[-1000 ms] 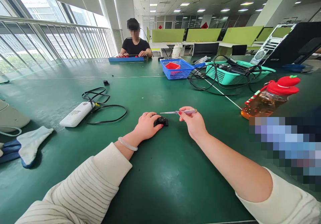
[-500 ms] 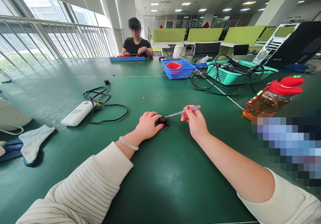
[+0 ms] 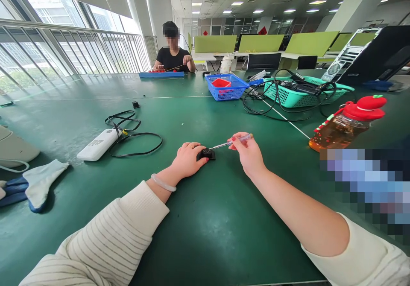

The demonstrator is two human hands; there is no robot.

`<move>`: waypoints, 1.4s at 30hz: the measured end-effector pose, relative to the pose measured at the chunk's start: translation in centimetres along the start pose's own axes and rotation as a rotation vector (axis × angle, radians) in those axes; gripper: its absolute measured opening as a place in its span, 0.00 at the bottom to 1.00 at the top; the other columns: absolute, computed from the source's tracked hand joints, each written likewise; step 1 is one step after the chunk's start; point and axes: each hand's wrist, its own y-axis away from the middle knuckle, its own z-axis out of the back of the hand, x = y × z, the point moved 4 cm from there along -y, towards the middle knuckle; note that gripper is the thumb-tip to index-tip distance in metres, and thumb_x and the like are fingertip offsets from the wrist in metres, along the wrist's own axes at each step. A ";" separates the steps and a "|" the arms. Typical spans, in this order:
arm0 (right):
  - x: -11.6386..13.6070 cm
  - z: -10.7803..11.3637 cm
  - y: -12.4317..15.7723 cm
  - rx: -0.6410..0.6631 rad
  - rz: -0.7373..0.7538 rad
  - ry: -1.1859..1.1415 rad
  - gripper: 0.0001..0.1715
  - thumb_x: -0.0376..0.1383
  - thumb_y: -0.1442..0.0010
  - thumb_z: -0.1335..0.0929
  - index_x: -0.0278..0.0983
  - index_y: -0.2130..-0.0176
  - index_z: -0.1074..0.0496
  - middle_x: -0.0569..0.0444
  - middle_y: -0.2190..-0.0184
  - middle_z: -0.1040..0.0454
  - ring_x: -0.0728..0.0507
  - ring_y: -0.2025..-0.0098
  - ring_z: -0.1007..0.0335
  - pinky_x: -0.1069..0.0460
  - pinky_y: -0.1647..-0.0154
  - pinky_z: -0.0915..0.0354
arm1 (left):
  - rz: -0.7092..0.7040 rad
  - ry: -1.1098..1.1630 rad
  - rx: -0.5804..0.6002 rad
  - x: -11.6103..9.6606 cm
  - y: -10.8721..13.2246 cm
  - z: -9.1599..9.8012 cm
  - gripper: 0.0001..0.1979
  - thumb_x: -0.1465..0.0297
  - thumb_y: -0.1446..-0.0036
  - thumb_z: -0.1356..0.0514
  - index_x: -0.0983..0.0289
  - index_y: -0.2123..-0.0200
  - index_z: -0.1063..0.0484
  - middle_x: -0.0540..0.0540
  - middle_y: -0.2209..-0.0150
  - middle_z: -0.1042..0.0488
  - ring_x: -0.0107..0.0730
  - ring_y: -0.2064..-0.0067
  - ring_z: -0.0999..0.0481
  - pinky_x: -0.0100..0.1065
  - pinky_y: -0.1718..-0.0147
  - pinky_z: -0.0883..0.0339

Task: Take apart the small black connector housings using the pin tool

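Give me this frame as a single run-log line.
left hand: holds small black part on green table | right hand: grips screwdriver, tip at the part | nearby: white power bank, black cable

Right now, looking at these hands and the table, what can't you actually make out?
Head view only:
- Small black part: too small to identify; the left hand covers its near side.
- Screwdriver tip: too fine to tell whether it touches the part; the right hand hides its handle's middle.
- Pixelated patch at right: blurred out.
- White device at left: cut by the edge.
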 end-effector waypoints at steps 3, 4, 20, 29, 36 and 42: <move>0.2 0.3 0.0 -0.032 0.042 -0.003 0.35 0.48 0.52 0.23 0.42 0.50 0.35 0.58 0.68 0.22 0.45 0.64 0.23 0.45 0.54 0.27 | -0.008 0.017 0.013 -0.1 0.1 0.2 0.20 0.57 0.40 0.41 0.53 0.46 0.27 0.55 0.40 0.31 0.52 0.37 0.37 0.55 0.36 0.44; 0.3 0.4 0.0 -0.038 0.061 0.019 0.39 0.47 0.51 0.23 0.43 0.45 0.37 0.58 0.68 0.22 0.44 0.64 0.23 0.44 0.53 0.27 | -0.013 0.027 0.021 -0.2 0.1 0.3 0.20 0.57 0.41 0.41 0.52 0.46 0.26 0.55 0.40 0.31 0.52 0.37 0.38 0.56 0.36 0.44; 0.9 0.7 -0.6 0.027 0.065 -0.180 0.27 0.46 0.42 0.28 0.49 0.45 0.33 0.57 0.57 0.22 0.44 0.59 0.20 0.41 0.44 0.30 | -0.027 0.061 0.075 -0.6 0.3 0.6 0.19 0.54 0.43 0.37 0.51 0.50 0.24 0.54 0.38 0.32 0.52 0.35 0.39 0.57 0.36 0.46; 0.5 0.5 -0.6 0.054 0.017 -0.205 0.25 0.48 0.49 0.24 0.44 0.54 0.30 0.59 0.67 0.21 0.43 0.62 0.19 0.40 0.46 0.29 | -0.036 0.051 0.074 -0.5 0.2 0.5 0.20 0.54 0.43 0.37 0.52 0.49 0.24 0.56 0.39 0.32 0.52 0.35 0.38 0.56 0.35 0.47; -0.1 0.7 -0.7 0.031 -0.094 -0.243 0.18 0.43 0.44 0.26 0.44 0.55 0.30 0.59 0.67 0.20 0.43 0.63 0.18 0.39 0.43 0.30 | -0.044 0.052 0.066 -0.4 0.2 0.4 0.22 0.52 0.44 0.38 0.52 0.48 0.24 0.56 0.39 0.31 0.52 0.36 0.38 0.57 0.36 0.46; -0.5 0.8 -0.7 -0.010 -0.185 -0.275 0.09 0.39 0.41 0.28 0.43 0.62 0.31 0.59 0.68 0.19 0.42 0.64 0.18 0.39 0.46 0.27 | -0.052 0.052 0.059 -0.2 0.1 0.2 0.21 0.53 0.43 0.38 0.52 0.48 0.24 0.55 0.39 0.31 0.52 0.36 0.37 0.56 0.36 0.46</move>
